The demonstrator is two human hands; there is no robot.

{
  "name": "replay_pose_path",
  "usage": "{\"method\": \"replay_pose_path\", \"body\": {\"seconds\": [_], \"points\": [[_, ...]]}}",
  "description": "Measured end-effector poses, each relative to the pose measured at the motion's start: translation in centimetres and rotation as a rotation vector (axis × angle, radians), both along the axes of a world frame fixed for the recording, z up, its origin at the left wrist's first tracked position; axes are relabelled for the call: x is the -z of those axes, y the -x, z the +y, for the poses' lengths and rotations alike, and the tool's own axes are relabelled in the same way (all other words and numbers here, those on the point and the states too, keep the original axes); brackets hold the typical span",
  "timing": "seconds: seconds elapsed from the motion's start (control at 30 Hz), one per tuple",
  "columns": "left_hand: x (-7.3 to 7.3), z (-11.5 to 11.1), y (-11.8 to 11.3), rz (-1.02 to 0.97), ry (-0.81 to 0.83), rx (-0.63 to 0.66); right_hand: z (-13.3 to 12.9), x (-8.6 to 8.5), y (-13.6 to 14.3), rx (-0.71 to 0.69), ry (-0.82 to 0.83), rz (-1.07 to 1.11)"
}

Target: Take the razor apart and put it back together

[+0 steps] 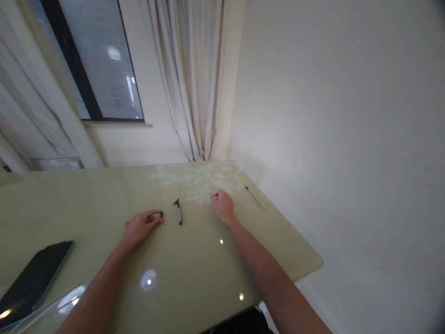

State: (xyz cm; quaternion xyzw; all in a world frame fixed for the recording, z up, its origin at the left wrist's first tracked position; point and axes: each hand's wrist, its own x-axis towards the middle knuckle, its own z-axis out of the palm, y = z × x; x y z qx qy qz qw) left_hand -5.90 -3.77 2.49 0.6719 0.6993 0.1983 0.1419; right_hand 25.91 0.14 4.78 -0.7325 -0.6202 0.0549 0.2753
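Note:
My left hand (139, 228) rests on the table, thumb and index finger pinching a small dark green, short cylinder-like piece (161, 215). Just right of it lies a razor (180, 215) with a grey and black handle, its head pointing away from me. My right hand (223, 204) is closed with the fingers curled in, over the table to the right of the razor. Whatever it holds, if anything, is too hidden to make out. Beyond that hand, near the right edge, lies a thin white stick with a dark tip (255, 198), looking like a toothbrush.
The glossy pale yellow-green table (194, 278) has a white floral pattern at its far end. A dark flat panel (34, 278) lies at the left, beside a clear plastic edge (45, 311). Behind are a curtain (194, 83) and a window; a wall borders the right side.

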Motion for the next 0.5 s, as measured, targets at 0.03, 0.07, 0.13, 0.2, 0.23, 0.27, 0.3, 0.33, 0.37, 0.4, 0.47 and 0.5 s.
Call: {"method": "replay_pose_path", "body": {"seconds": [0.03,0.07,0.13,0.2,0.23,0.27,0.3,0.33,0.37,0.4,0.47,0.5], "points": [[-0.1,0.0,-0.1,0.0,0.001,-0.002,0.3,-0.4,-2.7,0.05,-0.023,-0.014],[-0.1,0.0,-0.1,-0.003,0.006,-0.004,0.4,-0.7,-5.4,0.091,-0.038,-0.026],[-0.3,0.1,-0.1,-0.012,0.017,-0.008,0.1,-1.0,-10.2,0.172,-0.058,-0.052],[-0.3,0.3,-0.1,-0.021,0.025,-0.007,-0.4,-0.7,-13.7,0.225,-0.074,-0.069],[-0.2,0.4,0.0,-0.023,0.026,-0.007,-0.7,-0.4,-14.8,0.202,-0.06,-0.054],[-0.2,0.5,0.0,-0.026,0.024,-0.008,-1.0,-0.2,-15.6,0.175,-0.039,-0.044],[-0.1,0.5,0.1,-0.029,0.021,-0.01,-1.2,0.1,-16.0,0.146,-0.016,-0.034],[-0.1,0.5,0.1,-0.033,0.018,-0.012,-1.2,0.3,-16.0,0.123,0.002,-0.03],[-0.1,0.5,0.2,-0.036,0.013,-0.016,-1.2,0.5,-15.8,0.107,0.014,-0.031],[-0.1,0.4,0.2,-0.036,0.006,-0.022,-1.1,0.6,-15.2,0.093,0.019,-0.036],[-0.1,0.2,0.1,-0.023,-0.028,-0.039,-0.8,0.7,-13.0,0.044,0.013,-0.041],[-0.2,0.0,-0.1,-0.012,-0.053,-0.047,-0.6,0.7,-11.6,0.003,0.011,-0.041]]}}
